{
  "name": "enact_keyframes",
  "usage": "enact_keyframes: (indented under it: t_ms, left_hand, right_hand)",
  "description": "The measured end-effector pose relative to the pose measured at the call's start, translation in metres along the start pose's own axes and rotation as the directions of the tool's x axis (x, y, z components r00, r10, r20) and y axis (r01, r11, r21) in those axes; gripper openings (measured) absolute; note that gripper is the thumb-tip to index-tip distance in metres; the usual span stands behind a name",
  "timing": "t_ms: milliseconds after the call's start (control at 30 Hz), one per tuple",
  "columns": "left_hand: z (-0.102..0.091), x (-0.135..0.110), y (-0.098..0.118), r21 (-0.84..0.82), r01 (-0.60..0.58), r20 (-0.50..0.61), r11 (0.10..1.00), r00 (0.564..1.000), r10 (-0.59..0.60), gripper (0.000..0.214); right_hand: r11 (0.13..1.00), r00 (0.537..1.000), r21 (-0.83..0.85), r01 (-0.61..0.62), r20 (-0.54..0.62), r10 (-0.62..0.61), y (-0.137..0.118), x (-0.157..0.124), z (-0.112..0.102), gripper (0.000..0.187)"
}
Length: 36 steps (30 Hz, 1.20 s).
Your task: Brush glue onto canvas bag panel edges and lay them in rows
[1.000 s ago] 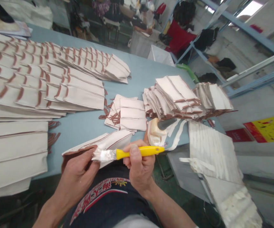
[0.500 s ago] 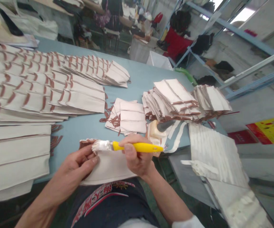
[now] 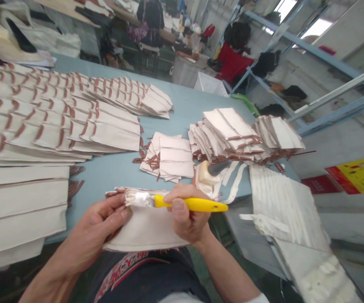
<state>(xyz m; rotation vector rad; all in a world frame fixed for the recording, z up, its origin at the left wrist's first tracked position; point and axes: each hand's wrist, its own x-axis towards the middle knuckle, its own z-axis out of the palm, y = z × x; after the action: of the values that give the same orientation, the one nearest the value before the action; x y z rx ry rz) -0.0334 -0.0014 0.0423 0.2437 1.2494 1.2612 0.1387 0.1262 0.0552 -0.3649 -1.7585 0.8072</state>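
Note:
My left hand (image 3: 101, 223) pinches the left end of a cream fabric piece (image 3: 149, 229) with brown edging, thumb on top. The piece lies at the table's front edge, close to my body. My right hand (image 3: 190, 214) is wrapped round the yellow handle of a paintbrush (image 3: 209, 205). White paste coats the brush's bristles, which touch the fabric's upper edge right beside my left fingertips. Beyond my right hand stands a cream plastic container (image 3: 205, 176) with a dark conical part. Part of the fabric is hidden under my right hand.
Overlapping rows of cream panels (image 3: 106, 126) cover the left of the blue table (image 3: 112, 168). A small pile (image 3: 177, 158) lies mid-table, with taller stacks (image 3: 229, 126) to its right. White strips hang over a board (image 3: 283, 198) at right. A person (image 3: 150, 21) sits in the background.
My right hand and the brush have moved slightly right and down, with the bristles still at the fabric's upper edge. My left hand keeps its pinch on the piece.

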Motion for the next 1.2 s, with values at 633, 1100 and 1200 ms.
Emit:
enact_keyframes:
  t_ms: [633,1100,1200]
  left_hand:
    - [-0.023,-0.001,-0.002,0.430,-0.266,0.119,0.863,0.964,0.237,0.056]
    - [-0.016,0.021,-0.013,0.574,-0.395,0.161,0.717,0.913,0.374,0.035]
    - [-0.006,0.013,-0.009,0.584,-0.427,0.226,0.690,0.902,0.367,0.028]
  right_hand:
    - [0.925,0.973,-0.313,-0.214,-0.155,0.173,0.033,0.011,0.015,0.032]
    - [0.896,0.877,-0.124,-0.427,-0.297,0.378,0.060,0.025,0.005,0.045]
    - [0.893,0.879,-0.147,-0.426,-0.301,0.369,0.071,0.025,0.007,0.046]
